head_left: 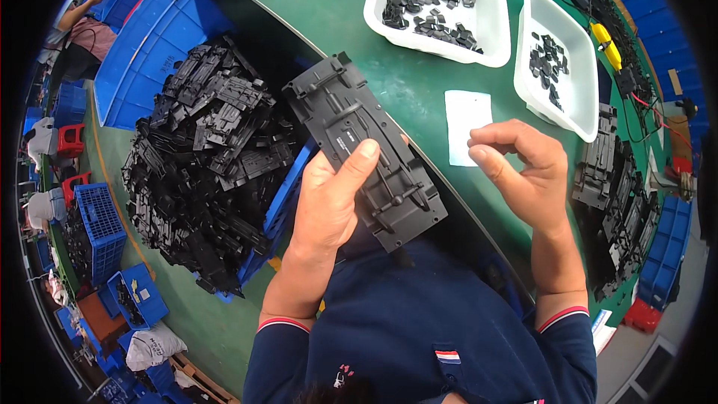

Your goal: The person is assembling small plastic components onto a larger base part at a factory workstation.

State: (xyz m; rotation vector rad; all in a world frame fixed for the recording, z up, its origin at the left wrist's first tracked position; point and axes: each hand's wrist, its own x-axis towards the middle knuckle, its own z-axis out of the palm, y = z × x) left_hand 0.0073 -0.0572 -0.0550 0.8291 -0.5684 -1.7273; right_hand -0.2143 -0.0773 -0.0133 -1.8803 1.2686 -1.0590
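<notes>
- Head view: the black plastic panel (385,157) hangs tilted by the counter (415,105) edge, beside the heap of black parts (209,157).
- Left hand (329,202) grasps it, thumb across the ribbed face; firm support, with no pressure on the thin rods, seems wise.
- Right hand (523,168) curls near the white paper (458,116), thumb and forefinger nearly meeting; I can't tell whether they pinch anything.

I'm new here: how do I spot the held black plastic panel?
Find the green table, then the camera wearer's bare left hand by its edge. The rectangular black plastic panel in it is held alone, unlike the heaped black panels.
</notes>
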